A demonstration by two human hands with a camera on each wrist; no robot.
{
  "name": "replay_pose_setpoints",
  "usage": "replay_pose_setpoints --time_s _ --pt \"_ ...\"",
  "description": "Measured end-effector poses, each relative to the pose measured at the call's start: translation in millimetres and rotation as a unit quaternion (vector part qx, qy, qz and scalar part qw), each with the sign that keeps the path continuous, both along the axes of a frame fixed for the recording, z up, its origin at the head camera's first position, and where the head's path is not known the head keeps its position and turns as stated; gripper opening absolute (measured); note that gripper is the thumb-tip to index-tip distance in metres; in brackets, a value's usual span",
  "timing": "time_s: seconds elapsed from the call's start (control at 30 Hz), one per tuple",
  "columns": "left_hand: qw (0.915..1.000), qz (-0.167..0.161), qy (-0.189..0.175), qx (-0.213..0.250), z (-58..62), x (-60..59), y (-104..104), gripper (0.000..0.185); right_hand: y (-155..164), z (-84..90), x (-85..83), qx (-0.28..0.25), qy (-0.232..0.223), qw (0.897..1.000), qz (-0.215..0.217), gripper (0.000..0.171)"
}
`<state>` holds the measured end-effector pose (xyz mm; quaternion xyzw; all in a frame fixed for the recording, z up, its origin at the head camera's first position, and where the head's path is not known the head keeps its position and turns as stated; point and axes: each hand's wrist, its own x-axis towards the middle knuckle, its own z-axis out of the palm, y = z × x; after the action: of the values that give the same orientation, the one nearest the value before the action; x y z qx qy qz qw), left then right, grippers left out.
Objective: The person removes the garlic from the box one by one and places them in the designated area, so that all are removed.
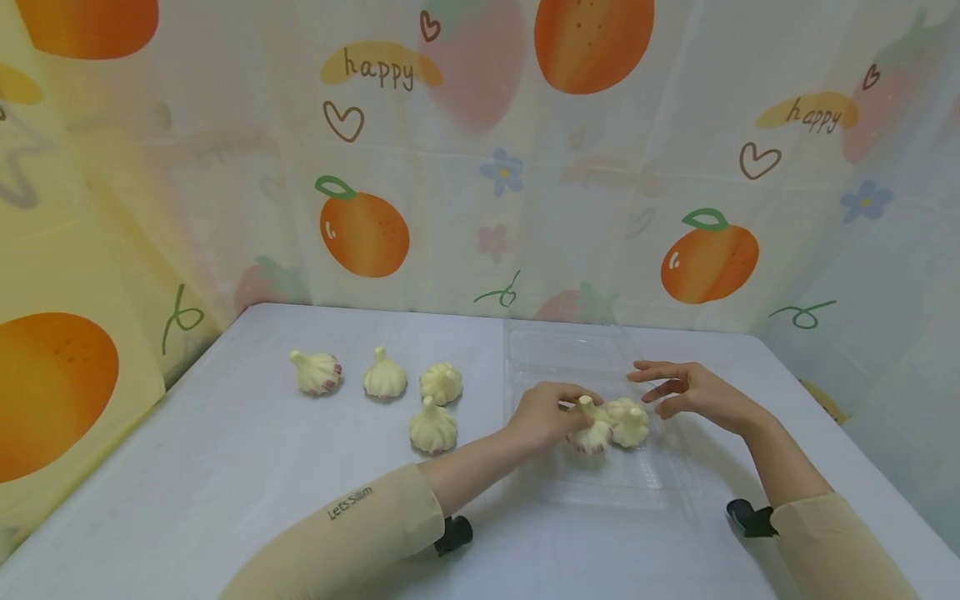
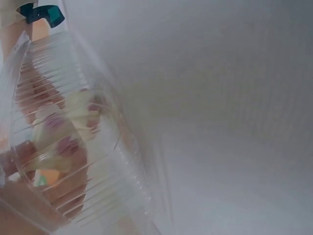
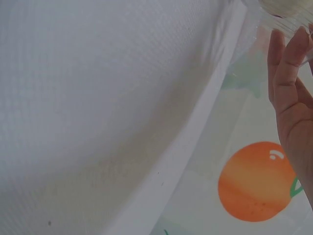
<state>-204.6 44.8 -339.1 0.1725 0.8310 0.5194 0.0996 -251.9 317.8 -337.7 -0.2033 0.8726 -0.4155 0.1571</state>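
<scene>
My left hand (image 1: pixel 543 412) grips a garlic bulb (image 1: pixel 591 439) with purplish streaks inside a clear plastic container (image 1: pixel 600 493). Against its right side sits a second garlic bulb (image 1: pixel 630 423), also in the container. The left wrist view shows the held bulb (image 2: pixel 54 129) through the ribbed clear wall (image 2: pixel 110 181), blurred by reflections. Over the container's right edge hovers my right hand (image 1: pixel 701 396), fingers loosely bent and holding nothing. In the right wrist view, the right hand (image 3: pixel 293 98) is beside the clear plastic, and part of it is cut off by the frame.
Left of the container, several more garlic bulbs lie on the white-covered table (image 1: pixel 247 467): one with purplish marks (image 1: pixel 318 373), one upright (image 1: pixel 385 377), and a close pair, a rear bulb (image 1: pixel 441 383) and a front bulb (image 1: pixel 432 429). A fruit-patterned curtain (image 1: pixel 442 192) hangs behind.
</scene>
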Motion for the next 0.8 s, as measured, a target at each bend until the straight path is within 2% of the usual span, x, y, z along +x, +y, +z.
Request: replay_pose_setpoints --time_s 0.23,0.43,0.8 --pt "0.9997 -0.004 -0.015 0.017 6.3 1.8 -6.6 0.025 -0.7 0.2 0.6 -0.003 -0.002 1.0 -0.004 0.051" --pt "0.9982 -0.007 -0.032 0.05 13.5 4.2 -14.0 0.026 -0.3 0.1 1.1 -0.003 -0.002 1.0 -0.002 0.051" --pt "0.9937 -0.003 -0.046 0.103 22.5 -2.0 -36.1 0.027 -0.5 1.1 0.7 0.001 -0.005 1.0 -0.004 0.051"
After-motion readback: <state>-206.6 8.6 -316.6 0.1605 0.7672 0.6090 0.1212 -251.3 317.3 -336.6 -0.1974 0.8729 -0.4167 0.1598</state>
